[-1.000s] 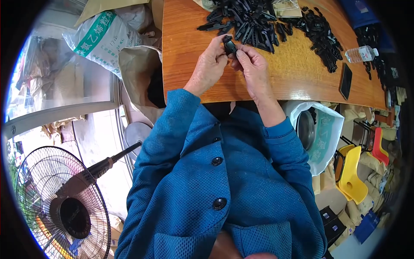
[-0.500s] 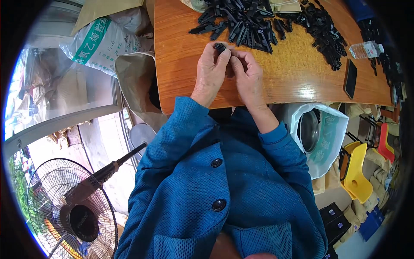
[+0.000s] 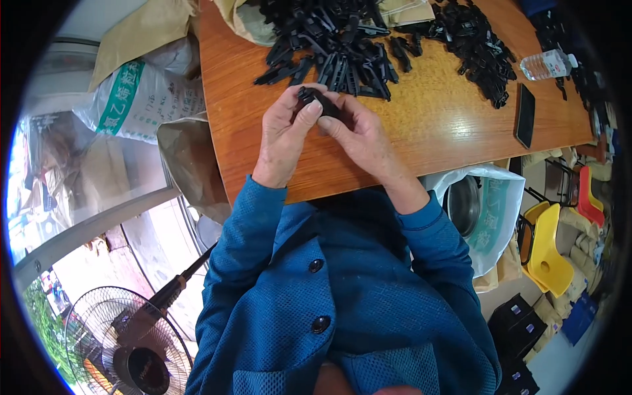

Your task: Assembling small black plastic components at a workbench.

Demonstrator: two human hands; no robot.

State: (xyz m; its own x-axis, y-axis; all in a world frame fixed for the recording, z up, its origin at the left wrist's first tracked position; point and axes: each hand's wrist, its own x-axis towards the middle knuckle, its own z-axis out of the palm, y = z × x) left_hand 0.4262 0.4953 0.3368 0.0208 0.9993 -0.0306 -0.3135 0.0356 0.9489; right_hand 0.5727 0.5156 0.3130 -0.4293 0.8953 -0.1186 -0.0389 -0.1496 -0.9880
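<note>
Holding one black part (image 3: 324, 104) in the head view, over the near left of the wooden table (image 3: 428, 131), between left hand (image 3: 282, 138) and right hand (image 3: 363, 141). Clamping left thumb and fingers on its far-left end, right thumb and fingers on its near-right end. Can't see the fingertips underneath.

Comparing with half a second ago: now slanting the part across both hands, far left to near right, and exposing more of it instead of nearly burying it in the fingers. Also seeing table and fan (image 3: 141, 370) shift in frame, so blaming most apparent hand travel on head motion. Reading the change as a regrip or turn of one piece, mid-handling, not a release.

Checking containers. Just left of the table: seeing an open brown paper sack (image 3: 191, 161), can't make out contents. Farther left: a bulging white sack with green band (image 3: 148, 99), can't see inside. Far left on the table: an open lined bag (image 3: 243, 26) right beside the larger black pile (image 3: 329, 59), can't confirm contents. Near right, below the table edge: a white bag with green panel (image 3: 500, 224), with a round shiny vessel (image 3: 463, 205) in its mouth. Far right: a clear bottle (image 3: 546, 66), can't judge fill level.
</note>
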